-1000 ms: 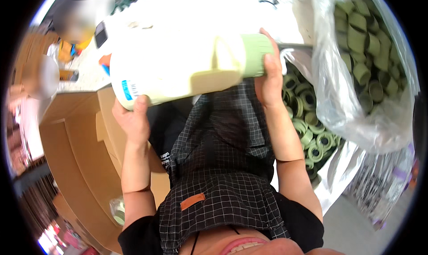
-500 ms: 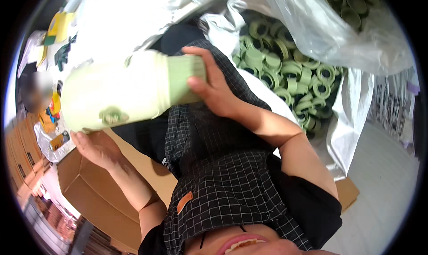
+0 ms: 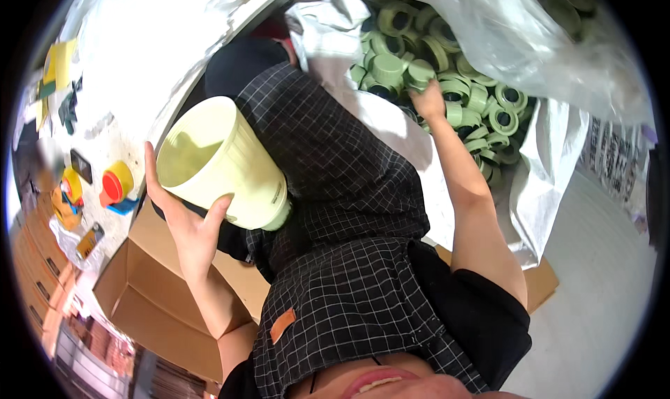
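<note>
My left hand point(image 3: 187, 224) holds a pale yellow-green plastic bottle shell point(image 3: 248, 168) at a tilt over my lap. Its wide open end faces up and to the left, and I can see into the hollow inside. A narrower green end points down to the right, near my apron. The thumb lies along its side; the other fingers are partly hidden behind it. At the upper right my right hand point(image 3: 430, 102) reaches into a white bag of green caps. Its fingers are closed on one green cap point(image 3: 420, 74), the fingertips partly hidden.
The white bag point(image 3: 551, 182) stands right of my legs, under clear plastic sheeting point(image 3: 502, 43). An open cardboard box point(image 3: 164, 305) is at lower left. On the white table point(image 3: 132, 57) lie a yellow-and-red tape roll point(image 3: 116, 182), a phone point(image 3: 81, 165) and yellow items.
The bottle shell has swung from lying sideways to open end up, now in my left hand alone. My right hand has left its green end and moved up and right into the caps.
</note>
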Demonstrator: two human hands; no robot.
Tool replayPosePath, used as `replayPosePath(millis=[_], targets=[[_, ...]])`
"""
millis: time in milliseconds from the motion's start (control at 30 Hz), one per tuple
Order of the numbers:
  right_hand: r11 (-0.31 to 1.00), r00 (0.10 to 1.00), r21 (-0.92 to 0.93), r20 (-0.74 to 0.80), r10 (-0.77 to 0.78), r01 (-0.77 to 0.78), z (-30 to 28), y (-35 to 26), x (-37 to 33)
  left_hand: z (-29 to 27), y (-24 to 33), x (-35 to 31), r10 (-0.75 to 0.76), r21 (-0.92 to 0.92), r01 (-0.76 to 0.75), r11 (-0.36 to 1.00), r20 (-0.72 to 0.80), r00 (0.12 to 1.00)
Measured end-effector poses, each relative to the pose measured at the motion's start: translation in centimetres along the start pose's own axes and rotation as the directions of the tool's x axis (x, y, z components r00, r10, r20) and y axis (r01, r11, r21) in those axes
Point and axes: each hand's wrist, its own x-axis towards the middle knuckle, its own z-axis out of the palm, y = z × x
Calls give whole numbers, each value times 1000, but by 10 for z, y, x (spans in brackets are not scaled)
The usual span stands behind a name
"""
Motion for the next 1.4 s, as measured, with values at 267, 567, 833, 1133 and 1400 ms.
replayPosePath(millis=[267,567,833,1133,1400], targets=[[904,908,-372,267,323,-213,76,71,7,12,-71,-45,-262,-390,236,890,-14,965],[943,950,286,207,-234,170,-6,-8,-15,9,-62,-37,-160,-417,113,902,-80,984],[610,718,492,-44,-695,621,-140,-177,-67,20,-48,-69,12,-506,-39,862,-57,998],[-56,-55,447,-16,-998,893,-156,-300,-190,8,-57,-98,-28,-539,-13,842,-69,997],[-105,-92,395,-52,-994,913,-153,-284,-206,9,-71,-106,-17,-611,-23,792,-58,998]])
